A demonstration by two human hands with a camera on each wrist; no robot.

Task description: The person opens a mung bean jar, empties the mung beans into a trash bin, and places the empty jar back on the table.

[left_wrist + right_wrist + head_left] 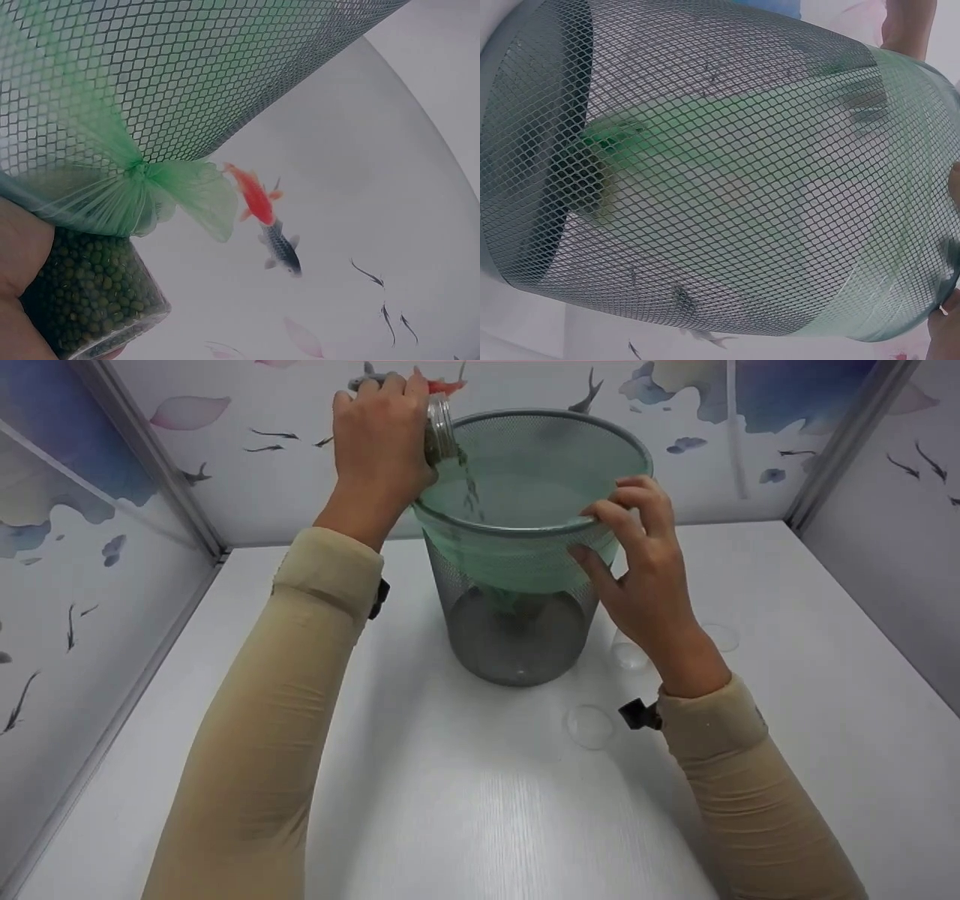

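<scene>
A clear jar [442, 431] of small green mung beans [94, 281] lies tilted in the grip of my left hand [381, 435], its mouth over the left of the rim. Beans stream from it into a grey wire-mesh wastebasket [517, 641] lined with a thin green plastic bag [517, 566]. The bag's gathered knot [142, 171] shows outside the rim in the left wrist view. My right hand [646, 559] holds the basket's right front rim, fingers over the top and thumb lower on the outside. Through the mesh, a dark heap [581, 180] shows low in the bag.
On the white table [465, 795], a clear round lid [590, 727] lies before the basket. A clear container [630, 655] stands right of it, partly behind my right wrist, and another clear disc [721, 637] lies farther right. Fish-printed walls [247, 472] enclose the table's back and sides.
</scene>
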